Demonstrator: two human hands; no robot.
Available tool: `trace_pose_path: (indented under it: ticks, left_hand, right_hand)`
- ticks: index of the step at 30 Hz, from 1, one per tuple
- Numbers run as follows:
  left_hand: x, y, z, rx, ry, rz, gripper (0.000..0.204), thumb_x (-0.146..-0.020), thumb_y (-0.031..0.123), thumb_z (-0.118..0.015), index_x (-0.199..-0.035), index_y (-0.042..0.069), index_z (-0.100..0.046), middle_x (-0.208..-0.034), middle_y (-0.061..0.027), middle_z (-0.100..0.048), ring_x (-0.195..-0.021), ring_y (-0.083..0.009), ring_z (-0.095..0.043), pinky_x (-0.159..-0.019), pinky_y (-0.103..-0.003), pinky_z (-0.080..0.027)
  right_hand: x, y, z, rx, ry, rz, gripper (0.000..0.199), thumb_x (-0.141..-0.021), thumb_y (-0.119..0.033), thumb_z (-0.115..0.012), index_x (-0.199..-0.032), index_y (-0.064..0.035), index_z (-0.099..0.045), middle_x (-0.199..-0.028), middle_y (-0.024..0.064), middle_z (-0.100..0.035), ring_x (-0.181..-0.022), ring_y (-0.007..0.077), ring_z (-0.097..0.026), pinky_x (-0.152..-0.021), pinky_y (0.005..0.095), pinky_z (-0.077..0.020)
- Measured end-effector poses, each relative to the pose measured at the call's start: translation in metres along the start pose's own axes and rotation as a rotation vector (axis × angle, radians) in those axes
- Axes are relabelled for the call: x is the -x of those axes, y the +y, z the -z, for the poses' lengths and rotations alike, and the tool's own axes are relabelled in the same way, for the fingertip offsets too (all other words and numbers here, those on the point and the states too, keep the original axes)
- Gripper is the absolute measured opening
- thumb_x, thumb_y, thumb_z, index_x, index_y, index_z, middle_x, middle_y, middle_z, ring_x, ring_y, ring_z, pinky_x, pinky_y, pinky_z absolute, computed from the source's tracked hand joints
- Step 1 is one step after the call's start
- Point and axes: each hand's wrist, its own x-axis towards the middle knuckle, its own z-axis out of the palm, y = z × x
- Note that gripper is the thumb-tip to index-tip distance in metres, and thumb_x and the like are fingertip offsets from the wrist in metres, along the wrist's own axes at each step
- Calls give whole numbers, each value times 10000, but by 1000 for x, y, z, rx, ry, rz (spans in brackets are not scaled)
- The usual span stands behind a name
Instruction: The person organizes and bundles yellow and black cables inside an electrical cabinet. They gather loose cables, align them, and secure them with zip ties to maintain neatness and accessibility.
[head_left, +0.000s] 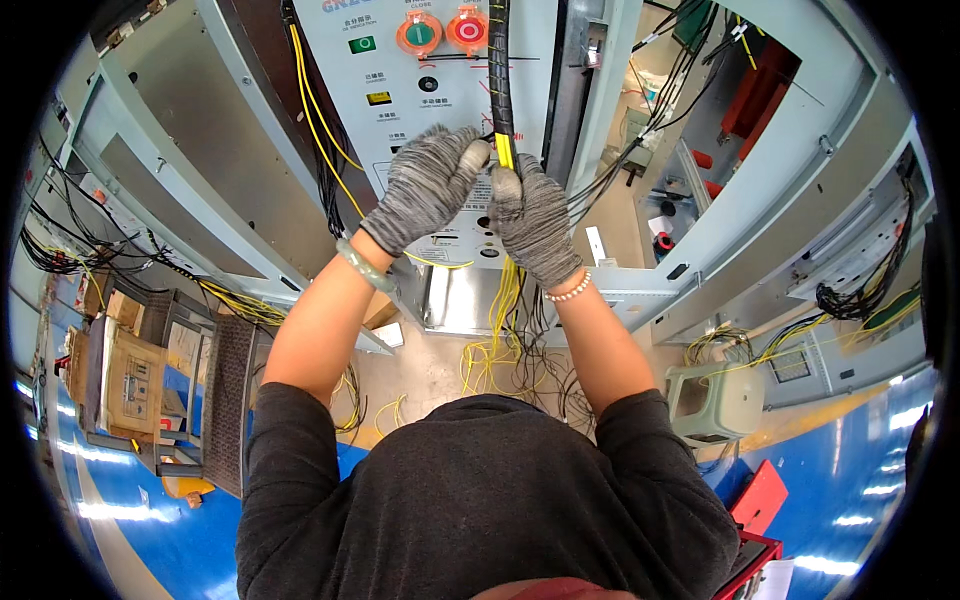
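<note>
A wiring harness (502, 85) of black and yellow wires, wrapped in black, runs down the front of a light grey switchgear panel (345, 85). My right hand (537, 222), in a grey knit glove, is closed around the lower part of the harness, thumb on the yellow wires. Just left of it is my left hand (428, 188), gloved alike, its thumb and fingers pinched together beside the harness. What they pinch, if anything, is too small to make out. Below my hands, loose yellow wires (503, 310) hang down to the floor.
Green and red push buttons (443, 33) sit high on the panel. Open cabinet frames flank it, with black wires (645, 135) strung at the right. A step stand (225, 400) is at the left, a pale green stool (712, 403) at the right, and a red toolbox (755, 560) lower right.
</note>
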Motion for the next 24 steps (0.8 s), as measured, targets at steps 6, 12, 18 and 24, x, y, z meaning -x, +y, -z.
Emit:
trace_pose_path:
  ticks: [6,12,18,24]
  left_hand:
    - [34,42,-8,172,-278,72,224,-838,179,-547,-998,32,-600,-776,-118,-580,-701,-229,-572,-679,-324,-465]
    - [58,76,-12,170,-127,-260,304,-846,128,-553,-1135,38,-531,-925,-135,-615,-821,-234,-608,-705,-305,-485]
    - [-6,17,-23,250,77,340,350,-776,334,-616,-951,35,-569,-773,-115,-604,-693,-259,-595,-681,-366,-479]
    - [-19,15,-43,133,133,306,170,-815,157,-571,-911,25,-524,-761,-65,-599,-685,-126,-587,-642,-288,-492]
  right_hand:
    - [-10,9,-15,460,160,52,405,-838,-380,-538,-975,-3,-481,-634,94,-559,-558,234,-565,-528,355,-455]
    - [-17,-13,-11,-438,222,-239,394,-857,-436,-511,-839,-43,-537,-586,57,-546,-520,200,-562,-480,317,-432]
    - [-39,14,-10,-919,52,-608,393,-896,-374,-449,-796,-9,-557,-584,73,-547,-467,172,-550,-403,288,-445]
    - [15,23,-3,-390,-305,-482,535,-865,-543,-411,-775,-31,-539,-544,53,-493,-438,162,-478,-410,284,-406]
